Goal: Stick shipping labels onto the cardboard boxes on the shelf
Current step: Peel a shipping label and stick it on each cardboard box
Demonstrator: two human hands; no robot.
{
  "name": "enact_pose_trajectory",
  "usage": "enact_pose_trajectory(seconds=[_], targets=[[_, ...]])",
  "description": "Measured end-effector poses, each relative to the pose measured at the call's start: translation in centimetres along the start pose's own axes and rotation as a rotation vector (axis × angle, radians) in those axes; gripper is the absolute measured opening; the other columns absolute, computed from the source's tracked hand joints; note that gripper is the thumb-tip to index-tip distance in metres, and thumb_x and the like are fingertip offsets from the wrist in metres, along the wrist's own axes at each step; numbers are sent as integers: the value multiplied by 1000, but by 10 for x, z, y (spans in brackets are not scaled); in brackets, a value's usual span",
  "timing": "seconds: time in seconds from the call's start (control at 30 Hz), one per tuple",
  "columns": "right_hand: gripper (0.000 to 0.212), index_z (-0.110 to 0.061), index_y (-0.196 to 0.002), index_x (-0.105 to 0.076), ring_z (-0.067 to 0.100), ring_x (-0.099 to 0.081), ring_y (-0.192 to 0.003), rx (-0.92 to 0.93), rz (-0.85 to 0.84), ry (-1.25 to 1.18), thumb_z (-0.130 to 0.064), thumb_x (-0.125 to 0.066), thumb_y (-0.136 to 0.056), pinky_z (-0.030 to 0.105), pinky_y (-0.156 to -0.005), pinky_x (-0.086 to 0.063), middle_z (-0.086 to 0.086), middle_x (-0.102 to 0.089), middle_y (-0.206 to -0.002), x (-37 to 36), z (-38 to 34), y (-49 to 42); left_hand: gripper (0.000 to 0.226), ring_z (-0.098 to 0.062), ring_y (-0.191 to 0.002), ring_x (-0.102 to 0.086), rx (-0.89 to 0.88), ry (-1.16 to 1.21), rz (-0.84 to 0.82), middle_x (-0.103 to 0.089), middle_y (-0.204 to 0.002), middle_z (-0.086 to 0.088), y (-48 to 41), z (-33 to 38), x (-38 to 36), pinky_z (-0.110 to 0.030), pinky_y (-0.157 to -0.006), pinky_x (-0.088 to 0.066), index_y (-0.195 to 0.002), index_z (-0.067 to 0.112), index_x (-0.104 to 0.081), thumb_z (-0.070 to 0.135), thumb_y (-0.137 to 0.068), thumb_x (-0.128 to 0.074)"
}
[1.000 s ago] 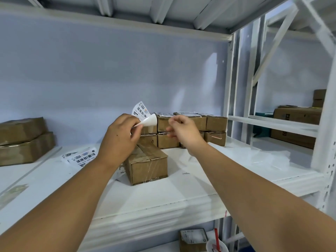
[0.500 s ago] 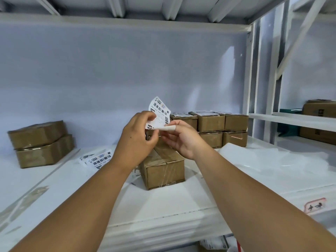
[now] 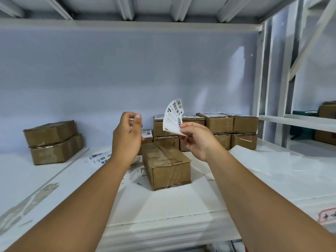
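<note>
The white shelf (image 3: 181, 202) runs wide in front of a pale wall (image 3: 127, 79). The right hand (image 3: 198, 140) pinches a shipping label (image 3: 172, 115) by its bottom corner with its fingers (image 3: 185, 127). It holds the label up in the air, I think so the sticky side touches nothing. The label curls upward, above the plain box (image 3: 167, 164) lying alone near the front. That box's top is bare, so I guess this label is for it. The left hand (image 3: 127, 135) is raised near the label, loosely bent, holding nothing I can see. It may be ready to take the other edge. The stacked boxes (image 3: 218, 122) at the back already wear labels. Some loose labels (image 3: 100, 158) lie close by on the shelf.
</note>
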State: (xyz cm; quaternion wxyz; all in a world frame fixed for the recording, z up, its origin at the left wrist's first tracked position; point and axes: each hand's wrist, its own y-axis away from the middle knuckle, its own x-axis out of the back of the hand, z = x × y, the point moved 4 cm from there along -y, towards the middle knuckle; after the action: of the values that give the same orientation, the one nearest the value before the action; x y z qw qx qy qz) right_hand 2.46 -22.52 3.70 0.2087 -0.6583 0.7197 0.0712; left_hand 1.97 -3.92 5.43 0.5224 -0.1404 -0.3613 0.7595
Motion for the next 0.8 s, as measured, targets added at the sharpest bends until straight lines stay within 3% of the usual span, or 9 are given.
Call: enact_pose_trajectory(seconds=[0.17,0.23,0.4,0.57,0.7,0.8], targets=[[16,-6,-77,-64,12,-47,-55,-91,-73,73,4,-56,-87,14,-42,-41,5,-58,-64,-8,-3,14,18,-21,-73,-66,231,171,-150,-69,-89,-8,-4,-21,-14,-34,-72,-52,-87,28,-48,39,-98,-39],[16,-6,-78,-66,11,-49,-55,-96,-92,152,3,-57,-87,13,-42,-41,1,-62,-58,-9,-5,18,28,-22,-76,-67,233,184,-169,-69,-85,-9,-2,-24,-17,-34,-74,-53,-91,24,-51,45,-98,-34],[13,-1,-82,-70,13,-52,-53,-104,-102,344,4,-58,-85,12,-39,-40,8,-61,-68,-2,-8,21,44,-20,-71,-69,218,146,-156,-70,-80,-9,-1,-22,-13,-33,-74,-53,-92,19,-56,54,-96,-30],[13,1,-88,-71,6,-53,-45,-135,-159,434,5,-59,-85,12,-40,-41,5,-60,-61,0,-6,27,26,-8,-69,-65,191,16,-186,-71,-92,-2,0,-18,-13,-18,-56,-50,-102,16,-59,40,-93,-53],[12,2,-91,-71,4,-54,-45,-151,-184,444,4,-60,-85,12,-42,-43,2,-60,-54,-2,-6,31,13,-17,-86,-66,200,-10,-190,-70,-90,-3,-1,-23,-12,-29,-64,-51,-103,21,-57,24,-90,-61],[11,1,-88,-70,5,-54,-44,-146,-190,412,3,-59,-86,12,-42,-44,3,-59,-52,-4,-8,33,15,-18,-88,-63,183,-49,-186,-69,-86,-1,-2,-24,-12,-24,-61,-48,-104,22,-58,17,-89,-60]])
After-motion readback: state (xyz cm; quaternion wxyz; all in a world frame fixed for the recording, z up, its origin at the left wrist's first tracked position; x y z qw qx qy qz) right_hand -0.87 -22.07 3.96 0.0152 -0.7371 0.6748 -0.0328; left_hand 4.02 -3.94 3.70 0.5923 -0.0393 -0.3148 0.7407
